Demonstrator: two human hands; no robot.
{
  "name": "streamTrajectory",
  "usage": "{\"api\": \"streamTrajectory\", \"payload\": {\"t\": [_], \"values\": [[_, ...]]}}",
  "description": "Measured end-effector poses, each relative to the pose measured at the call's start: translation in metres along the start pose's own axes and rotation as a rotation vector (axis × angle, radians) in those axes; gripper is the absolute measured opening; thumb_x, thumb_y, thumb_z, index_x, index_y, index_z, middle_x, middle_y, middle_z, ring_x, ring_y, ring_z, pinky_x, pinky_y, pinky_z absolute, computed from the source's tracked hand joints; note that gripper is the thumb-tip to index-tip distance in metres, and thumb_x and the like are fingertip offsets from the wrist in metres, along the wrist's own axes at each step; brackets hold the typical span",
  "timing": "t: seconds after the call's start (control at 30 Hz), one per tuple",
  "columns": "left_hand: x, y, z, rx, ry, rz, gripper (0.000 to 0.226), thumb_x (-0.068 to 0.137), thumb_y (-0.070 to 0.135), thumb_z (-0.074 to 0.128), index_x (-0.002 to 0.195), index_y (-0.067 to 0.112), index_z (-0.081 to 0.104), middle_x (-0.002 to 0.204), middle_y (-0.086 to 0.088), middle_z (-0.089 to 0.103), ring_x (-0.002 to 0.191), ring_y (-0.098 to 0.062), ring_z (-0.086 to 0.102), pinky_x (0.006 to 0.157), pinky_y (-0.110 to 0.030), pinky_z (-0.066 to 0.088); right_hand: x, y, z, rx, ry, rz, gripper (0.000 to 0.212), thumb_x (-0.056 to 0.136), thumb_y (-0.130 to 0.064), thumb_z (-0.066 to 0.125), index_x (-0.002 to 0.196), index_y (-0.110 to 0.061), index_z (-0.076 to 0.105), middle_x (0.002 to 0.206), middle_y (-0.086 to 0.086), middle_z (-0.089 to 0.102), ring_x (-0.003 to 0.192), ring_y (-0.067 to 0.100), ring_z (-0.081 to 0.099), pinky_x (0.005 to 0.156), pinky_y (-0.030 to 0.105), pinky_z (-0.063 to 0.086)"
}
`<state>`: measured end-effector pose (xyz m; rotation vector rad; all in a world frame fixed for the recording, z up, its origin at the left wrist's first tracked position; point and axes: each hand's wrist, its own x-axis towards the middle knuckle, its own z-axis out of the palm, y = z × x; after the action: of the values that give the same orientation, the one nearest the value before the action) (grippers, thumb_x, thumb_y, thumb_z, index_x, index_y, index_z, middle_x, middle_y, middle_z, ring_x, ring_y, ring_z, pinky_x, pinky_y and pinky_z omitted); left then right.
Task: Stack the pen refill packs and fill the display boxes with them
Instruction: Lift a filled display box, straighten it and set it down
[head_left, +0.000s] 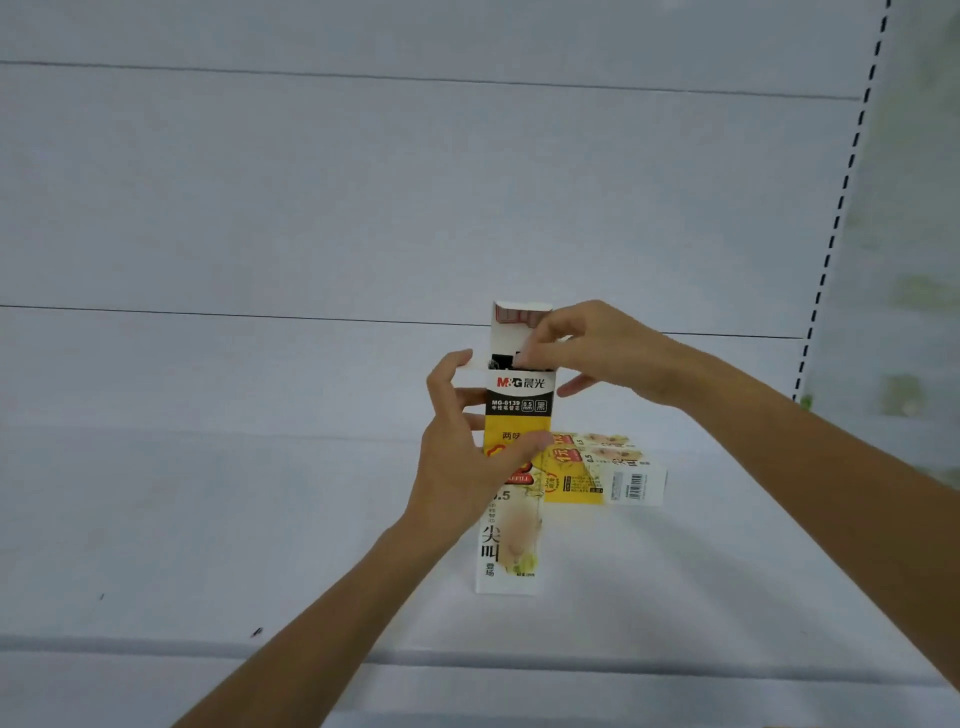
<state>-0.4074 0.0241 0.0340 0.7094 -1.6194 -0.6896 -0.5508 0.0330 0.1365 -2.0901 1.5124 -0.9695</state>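
Observation:
A tall yellow, black and white refill display box (511, 540) stands upright on the white shelf (208, 519), its top lid flap raised. My left hand (467, 457) grips the box around its middle, thumb across the front. My right hand (587, 348) is at the open top, fingertips pinching something at the mouth of the box; what they pinch is hidden. Behind the box, to its right, two more refill boxes (608, 467) lie flat, stacked one on the other.
A white back wall rises behind the shelf. A slotted upright rail (852, 171) runs down the right side. The shelf's front edge (467, 660) crosses below my forearms.

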Motion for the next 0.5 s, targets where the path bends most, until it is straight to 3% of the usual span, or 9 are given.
{"api": "streamTrajectory", "payload": {"t": [0.13, 0.27, 0.43, 0.5], "values": [[0.001, -0.005, 0.000, -0.016, -0.002, 0.000, 0.080, 0.063, 0.041, 0.074, 0.115, 0.054, 0.016, 0.104, 0.009, 0.055, 0.090, -0.005, 0.063, 0.064, -0.015, 0.053, 0.003, -0.009, -0.007, -0.073, -0.175, 0.105, 0.020, 0.089, -0.034, 0.057, 0.091, -0.015, 0.064, 0.096, -0.004, 0.069, 0.097, 0.013, 0.063, 0.077, 0.035, 0.057], [0.003, -0.009, 0.000, -0.018, -0.023, 0.012, 0.076, 0.069, 0.028, 0.077, 0.114, 0.050, 0.020, 0.098, 0.014, 0.054, 0.077, 0.011, 0.062, 0.057, -0.006, 0.047, 0.005, -0.019, -0.017, -0.208, -0.297, 0.158, 0.015, 0.090, -0.038, 0.052, 0.091, -0.029, 0.064, 0.098, -0.009, 0.068, 0.095, 0.013, 0.065, 0.073, 0.035, 0.058], [0.005, -0.010, 0.003, 0.008, -0.081, 0.035, 0.071, 0.072, 0.026, 0.075, 0.115, 0.046, 0.023, 0.094, 0.020, 0.051, 0.074, 0.016, 0.059, 0.058, -0.006, 0.048, 0.007, -0.027, -0.015, -0.352, -0.439, 0.303, 0.027, 0.093, -0.044, 0.040, 0.092, -0.031, 0.064, 0.110, -0.007, 0.065, 0.094, 0.016, 0.066, 0.076, 0.040, 0.057], [0.007, -0.007, 0.005, 0.022, -0.113, 0.052, 0.071, 0.072, 0.025, 0.075, 0.116, 0.046, 0.023, 0.094, 0.021, 0.051, 0.075, 0.017, 0.059, 0.059, -0.006, 0.048, 0.009, -0.032, -0.013, -0.424, -0.455, 0.332, 0.030, 0.095, -0.044, 0.034, 0.090, -0.030, 0.061, 0.102, -0.008, 0.063, 0.095, 0.019, 0.065, 0.077, 0.041, 0.056]]}}
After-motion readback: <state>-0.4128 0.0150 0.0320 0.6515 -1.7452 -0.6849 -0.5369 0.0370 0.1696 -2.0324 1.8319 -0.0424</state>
